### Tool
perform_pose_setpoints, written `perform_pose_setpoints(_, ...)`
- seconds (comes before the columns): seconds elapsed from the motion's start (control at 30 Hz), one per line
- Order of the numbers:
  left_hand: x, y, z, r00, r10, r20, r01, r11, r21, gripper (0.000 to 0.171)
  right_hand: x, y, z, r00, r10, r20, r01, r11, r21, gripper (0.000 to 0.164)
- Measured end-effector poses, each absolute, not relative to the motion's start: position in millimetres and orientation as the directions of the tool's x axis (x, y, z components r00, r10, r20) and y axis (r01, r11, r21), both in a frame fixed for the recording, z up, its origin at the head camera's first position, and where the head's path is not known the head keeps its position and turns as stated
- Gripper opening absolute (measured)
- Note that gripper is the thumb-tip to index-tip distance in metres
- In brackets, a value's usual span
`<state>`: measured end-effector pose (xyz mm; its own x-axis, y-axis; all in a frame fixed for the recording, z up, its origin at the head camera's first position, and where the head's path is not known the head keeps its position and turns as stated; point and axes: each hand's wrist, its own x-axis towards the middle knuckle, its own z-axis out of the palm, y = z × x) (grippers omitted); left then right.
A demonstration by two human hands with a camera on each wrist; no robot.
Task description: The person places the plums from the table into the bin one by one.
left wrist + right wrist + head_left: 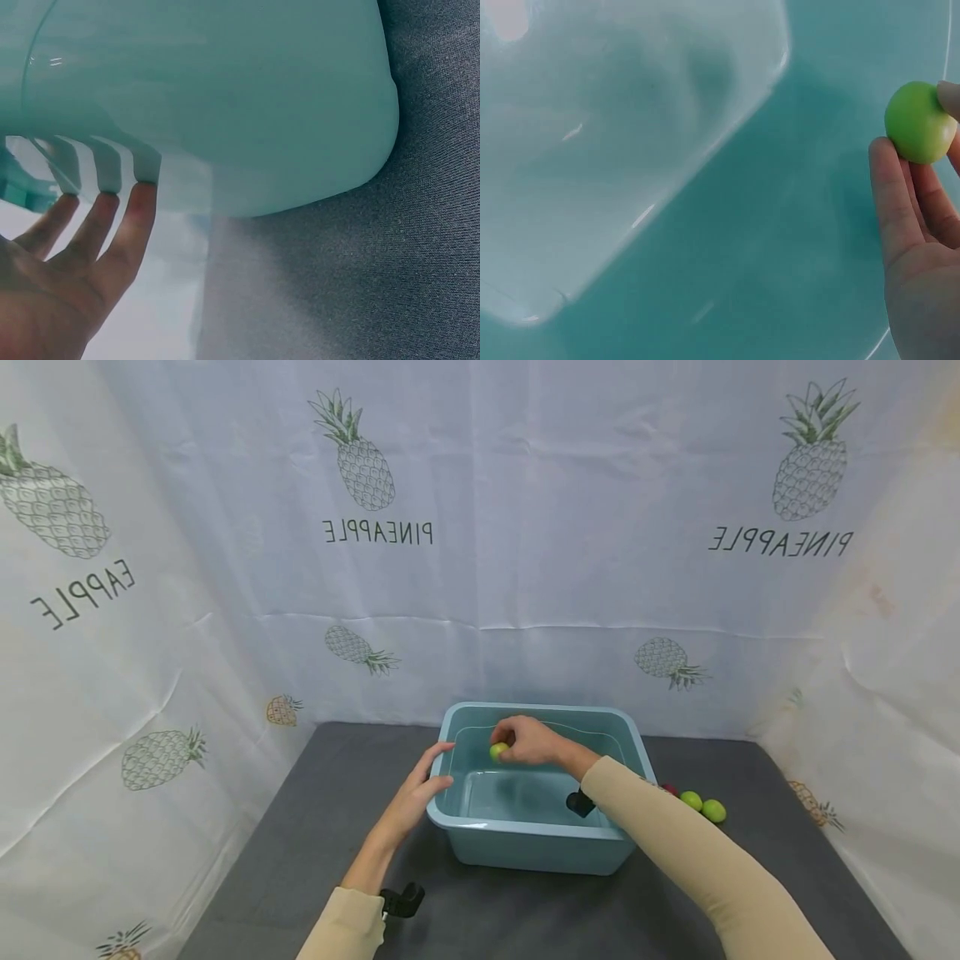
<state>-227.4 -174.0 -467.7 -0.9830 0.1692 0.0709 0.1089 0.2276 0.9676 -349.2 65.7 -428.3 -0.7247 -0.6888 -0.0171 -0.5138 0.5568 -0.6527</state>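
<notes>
A light blue-green plastic basin (528, 852) stands on the dark tabletop. Inside its far left part, above the floor, my right hand (527, 740) pinches a small round green fruit (498, 752). In the right wrist view the smooth green fruit (915, 124) sits between the thumb and fingertips. My left hand (408, 802) is at the basin's left side, its thumb and fingers spread along the rim. From the left wrist, the extended fingers (133, 225) reach to the outer wall of the basin (285, 97), fingertips right at its surface.
Right of the basin lie two green fruits (713, 811) and a dark red one (670, 789), partly hidden behind the right sleeve (675, 831). A white curtain (525, 568) printed with pineapples hangs behind and at both sides of the dark table (292, 852).
</notes>
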Motion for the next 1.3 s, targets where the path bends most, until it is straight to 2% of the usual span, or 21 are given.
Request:
perform_pose_setpoints(0.2, -229.1, -172.2, -472.4, -0.981, 0.177, 0.077, 0.116, 0.221, 0.968, 0.055, -347.4, 69.4, -428.3, -0.729, -0.684, -0.001, -0.516, 0.551, -0.656, 0.03)
perform_pose_setpoints(0.37, -227.5, -171.3, -477.4, -0.981, 0.183, 0.06, 0.102, 0.225, 0.969, 0.054, -342.4, 75.4, -424.5, -0.737, -0.676, 0.004, -0.508, 0.55, -0.663, 0.026)
perform_pose_setpoints(0.77, -226.6, -173.7, -479.2, -0.978, 0.185, 0.094, 0.137, 0.234, 0.963, 0.053, -322.5, 94.6, -379.9, -0.739, -0.673, 0.009, -0.502, 0.542, -0.674, 0.023)
perform_pose_setpoints(1.07, -231.7, -176.6, -474.6, -0.977, 0.181, 0.117, 0.158, 0.23, 0.96, 0.052, -309.8, 113.7, -350.1, -0.745, -0.667, -0.012, -0.552, 0.626, -0.55, 0.024)
perform_pose_setpoints(1.3, -234.6, -179.1, -474.4, -0.976, 0.186, 0.113, 0.156, 0.232, 0.96, 0.052, -302.1, 134.3, -337.2, -0.746, -0.663, 0.068, -0.586, 0.604, -0.539, 0.022)
